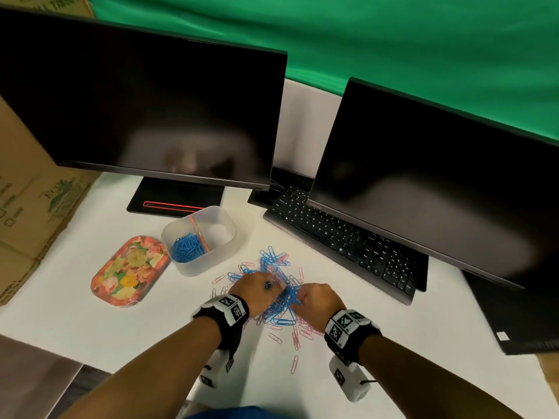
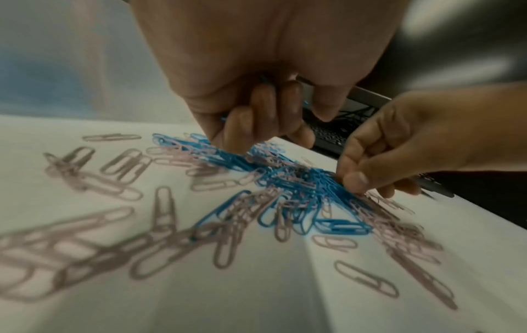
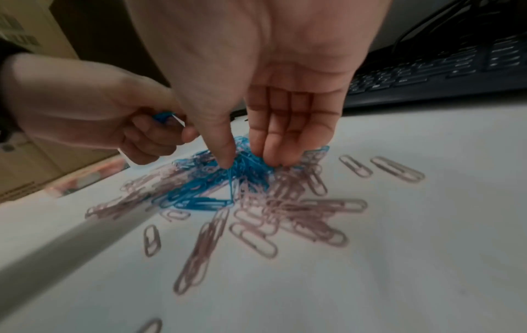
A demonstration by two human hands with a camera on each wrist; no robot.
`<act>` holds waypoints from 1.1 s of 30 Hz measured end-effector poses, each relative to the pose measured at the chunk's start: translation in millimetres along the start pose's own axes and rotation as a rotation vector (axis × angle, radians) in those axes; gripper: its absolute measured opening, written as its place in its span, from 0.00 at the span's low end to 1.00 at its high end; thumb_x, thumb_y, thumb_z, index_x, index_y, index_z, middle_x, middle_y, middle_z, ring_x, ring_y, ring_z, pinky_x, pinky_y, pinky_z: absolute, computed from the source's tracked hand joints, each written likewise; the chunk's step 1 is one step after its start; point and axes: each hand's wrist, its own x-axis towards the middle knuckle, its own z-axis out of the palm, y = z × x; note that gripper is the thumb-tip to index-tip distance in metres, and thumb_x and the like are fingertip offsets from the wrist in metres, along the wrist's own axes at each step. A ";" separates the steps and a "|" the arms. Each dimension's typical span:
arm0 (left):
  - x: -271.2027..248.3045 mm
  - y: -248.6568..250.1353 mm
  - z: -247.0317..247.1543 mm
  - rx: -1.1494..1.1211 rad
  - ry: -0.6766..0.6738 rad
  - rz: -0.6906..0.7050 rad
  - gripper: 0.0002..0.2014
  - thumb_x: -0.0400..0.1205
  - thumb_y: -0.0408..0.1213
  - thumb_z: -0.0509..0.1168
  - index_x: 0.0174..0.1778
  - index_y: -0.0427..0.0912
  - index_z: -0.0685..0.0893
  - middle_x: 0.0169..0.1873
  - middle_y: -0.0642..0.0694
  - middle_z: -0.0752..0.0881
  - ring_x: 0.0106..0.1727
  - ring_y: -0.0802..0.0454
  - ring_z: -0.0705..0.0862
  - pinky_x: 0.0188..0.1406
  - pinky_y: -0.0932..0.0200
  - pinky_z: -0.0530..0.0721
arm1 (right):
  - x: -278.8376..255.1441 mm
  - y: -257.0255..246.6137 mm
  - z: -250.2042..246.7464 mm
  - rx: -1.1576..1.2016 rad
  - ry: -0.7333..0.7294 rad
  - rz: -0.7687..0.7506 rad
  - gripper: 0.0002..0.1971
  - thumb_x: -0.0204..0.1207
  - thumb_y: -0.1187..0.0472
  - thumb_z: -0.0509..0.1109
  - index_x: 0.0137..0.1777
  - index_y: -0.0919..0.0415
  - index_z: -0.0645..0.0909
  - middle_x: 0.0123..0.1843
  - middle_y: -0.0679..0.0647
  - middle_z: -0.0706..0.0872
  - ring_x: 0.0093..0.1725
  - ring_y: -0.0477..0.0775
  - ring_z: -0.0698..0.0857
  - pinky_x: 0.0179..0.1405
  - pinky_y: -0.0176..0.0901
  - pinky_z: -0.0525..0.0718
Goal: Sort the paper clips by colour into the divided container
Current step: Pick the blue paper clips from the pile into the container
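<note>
Leftmost on the white paper-covered surface point(image 1: 75, 322) lies an oblong glossy tray with a flower print point(image 1: 130, 272), well toward the left edge. Just beside it, to the right, stands the frosted translucent plastic container with rounded corners point(image 1: 225, 237), split by a thin orange divider point(image 1: 199, 232); its left compartment holds a heap of blue wire paper clips point(image 1: 186, 247), while the right one shows only pale plastic. Nearer the front edge, a tangled pile of blue paper clips point(image 1: 273, 269) spreads across the middle, ringed by scattered pale pink paper clips point(image 1: 298, 338) of the same looped wire shape. The left hand point(image 1: 257, 293) is over the pile's left side, fingers curled into the palm around a few blue clips point(image 3: 162, 117). The right hand point(image 1: 319, 302) reaches down into the blue tangle, its thumb point(image 3: 222, 155) and fingertips point(image 3: 273, 155) pinching at the blue clips there. Both wrists wear black bands with square printed markers. Behind, along the far edge, stand two dark glossy monitors point(image 1: 145, 113) and a black keyboard point(image 1: 341, 240); a green cloth backdrop point(image 1: 393, 40) hangs beyond, and brown cardboard boxes point(image 1: 33, 201) flank the left edge.
</note>
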 end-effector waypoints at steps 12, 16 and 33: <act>8.6 -8.1 2.3 -0.019 -0.086 -0.001 0.02 0.76 0.38 0.67 0.38 0.48 0.83 0.42 0.51 0.87 0.45 0.53 0.85 0.37 0.66 0.77 | 4.3 5.4 2.5 0.186 0.021 -0.010 0.07 0.72 0.63 0.66 0.37 0.54 0.85 0.36 0.50 0.86 0.38 0.51 0.84 0.38 0.38 0.82; 8.1 -14.6 11.5 0.301 -0.073 0.127 0.04 0.76 0.37 0.66 0.43 0.51 0.83 0.43 0.55 0.83 0.44 0.51 0.85 0.43 0.61 0.83 | 5.0 13.8 -1.6 0.308 0.074 -0.016 0.04 0.73 0.62 0.71 0.40 0.52 0.85 0.32 0.45 0.83 0.33 0.43 0.81 0.34 0.28 0.78; 12.3 -21.5 5.1 0.337 0.136 0.061 0.11 0.79 0.38 0.65 0.56 0.51 0.77 0.52 0.47 0.80 0.51 0.42 0.84 0.49 0.52 0.82 | 1.0 16.6 -11.9 0.457 0.173 -0.059 0.04 0.73 0.64 0.73 0.43 0.53 0.84 0.30 0.45 0.83 0.32 0.41 0.81 0.31 0.20 0.74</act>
